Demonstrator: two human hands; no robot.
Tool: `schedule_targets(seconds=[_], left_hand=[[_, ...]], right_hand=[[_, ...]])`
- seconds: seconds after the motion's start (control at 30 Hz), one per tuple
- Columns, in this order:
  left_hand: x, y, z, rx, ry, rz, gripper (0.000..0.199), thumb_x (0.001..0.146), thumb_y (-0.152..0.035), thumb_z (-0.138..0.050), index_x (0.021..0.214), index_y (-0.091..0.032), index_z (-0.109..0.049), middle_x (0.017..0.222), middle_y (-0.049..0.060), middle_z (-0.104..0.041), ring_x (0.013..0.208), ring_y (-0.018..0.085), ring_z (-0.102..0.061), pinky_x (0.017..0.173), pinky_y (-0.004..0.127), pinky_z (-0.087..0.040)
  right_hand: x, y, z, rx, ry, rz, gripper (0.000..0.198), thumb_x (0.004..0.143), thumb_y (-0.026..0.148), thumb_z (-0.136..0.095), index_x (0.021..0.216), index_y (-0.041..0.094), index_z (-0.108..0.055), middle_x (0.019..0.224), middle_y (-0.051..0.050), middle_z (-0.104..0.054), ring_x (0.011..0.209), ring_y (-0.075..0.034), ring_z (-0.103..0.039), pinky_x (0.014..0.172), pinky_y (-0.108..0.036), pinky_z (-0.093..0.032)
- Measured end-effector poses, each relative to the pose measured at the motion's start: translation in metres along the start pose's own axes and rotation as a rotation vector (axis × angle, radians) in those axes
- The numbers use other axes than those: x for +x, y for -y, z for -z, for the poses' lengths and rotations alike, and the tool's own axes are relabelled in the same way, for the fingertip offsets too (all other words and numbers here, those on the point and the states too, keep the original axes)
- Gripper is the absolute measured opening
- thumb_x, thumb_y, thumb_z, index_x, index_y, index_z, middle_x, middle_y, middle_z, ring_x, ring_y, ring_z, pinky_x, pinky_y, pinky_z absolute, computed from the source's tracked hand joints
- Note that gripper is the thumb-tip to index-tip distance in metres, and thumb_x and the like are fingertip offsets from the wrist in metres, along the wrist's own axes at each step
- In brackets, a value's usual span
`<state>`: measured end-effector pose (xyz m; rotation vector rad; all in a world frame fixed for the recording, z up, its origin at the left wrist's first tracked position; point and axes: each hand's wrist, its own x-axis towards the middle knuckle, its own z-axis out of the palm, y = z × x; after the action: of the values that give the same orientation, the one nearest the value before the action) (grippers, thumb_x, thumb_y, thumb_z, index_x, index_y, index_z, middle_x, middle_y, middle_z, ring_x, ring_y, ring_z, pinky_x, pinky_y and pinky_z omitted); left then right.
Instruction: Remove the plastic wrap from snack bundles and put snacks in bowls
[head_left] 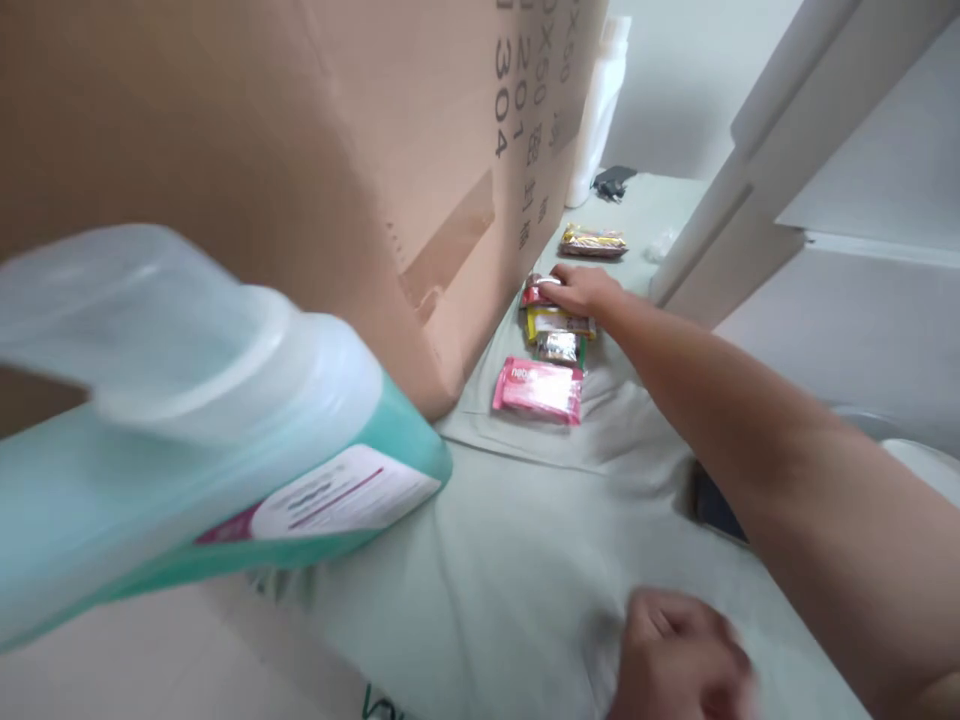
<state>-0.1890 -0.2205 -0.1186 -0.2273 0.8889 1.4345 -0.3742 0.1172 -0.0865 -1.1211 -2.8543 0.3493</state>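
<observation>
My right hand (pixel 585 290) reaches far forward, its fingers closed on a small red packet (pixel 535 292) at the near end of the cardboard box's side. Just below that packet lie a yellow packet (pixel 559 323) and a silvery packet with green edges (pixel 559 347). A pink packet (pixel 540 390) is closest to me in this row. Beyond the hand sits a gold and brown packet (pixel 592 241). At the bottom, my left hand (pixel 682 655) is curled into a fist over the pale sheet (pixel 517 560); it is blurred, and nothing shows in it.
A large cardboard box (pixel 420 130) walls off the left. In front of it leans a big turquoise bottle (pixel 322 480) with a translucent top. A white bottle (pixel 600 110) and a black cable (pixel 611 187) are at the back. White furniture (pixel 847 130) borders the right; a dark flat object (pixel 716 505) lies under my forearm.
</observation>
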Motion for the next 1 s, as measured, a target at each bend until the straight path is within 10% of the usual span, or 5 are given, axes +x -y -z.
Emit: schedule_targets(seconds=[0.2,0.37,0.6,0.73,1.0], left_hand=[[0.004,-0.035,0.003,0.722,-0.594,-1.251,0.012,0.075,-0.033,-0.065,0.078,-0.022,-0.062,0.099,0.013,-0.061,0.106,0.030,-0.060,0.098,0.045,-0.046],[0.003,-0.047,0.001,1.224,-0.910,-0.957,0.032,0.082,-0.025,-0.063,0.113,-0.025,-0.070,0.143,0.012,-0.060,0.143,0.034,-0.046,0.118,0.053,-0.033],[-0.033,-0.045,0.020,1.665,-0.801,-0.793,0.057,0.078,-0.040,-0.076,0.132,-0.030,-0.062,0.155,0.011,-0.052,0.149,0.039,-0.038,0.121,0.058,-0.030],[-0.036,-0.045,0.021,1.720,-0.752,-0.737,0.068,0.075,-0.043,-0.079,0.138,-0.032,-0.056,0.162,0.011,-0.044,0.152,0.042,-0.031,0.120,0.064,-0.027],[-0.044,-0.034,-0.006,1.526,-0.923,-0.784,0.084,0.073,-0.032,-0.079,0.149,-0.029,-0.046,0.151,0.020,-0.047,0.136,0.044,-0.049,0.110,0.063,-0.040]], right_hand=[[-0.101,0.020,0.000,-0.045,0.096,0.026,0.062,0.093,0.062,-0.037,0.139,0.025,-0.059,0.137,-0.018,-0.064,0.126,-0.041,-0.055,0.100,-0.055,-0.045],[-0.177,0.029,-0.001,-0.108,0.062,-0.061,0.064,0.094,0.067,-0.033,0.135,0.026,-0.060,0.138,-0.019,-0.063,0.127,-0.046,-0.054,0.103,-0.065,-0.037],[-0.291,0.012,0.016,0.003,-0.032,0.014,0.058,0.098,0.061,-0.032,0.141,0.028,-0.055,0.144,-0.015,-0.061,0.136,-0.039,-0.051,0.112,-0.064,-0.030],[-0.411,-0.029,0.006,0.207,-0.244,0.179,0.044,0.098,0.048,-0.039,0.127,0.023,-0.061,0.137,-0.017,-0.064,0.133,-0.033,-0.057,0.111,-0.053,-0.043],[-0.583,-0.145,-0.027,0.185,-0.324,-0.249,0.028,0.093,0.036,-0.049,0.117,0.028,-0.060,0.128,-0.015,-0.067,0.118,-0.035,-0.067,0.099,-0.056,-0.054]])
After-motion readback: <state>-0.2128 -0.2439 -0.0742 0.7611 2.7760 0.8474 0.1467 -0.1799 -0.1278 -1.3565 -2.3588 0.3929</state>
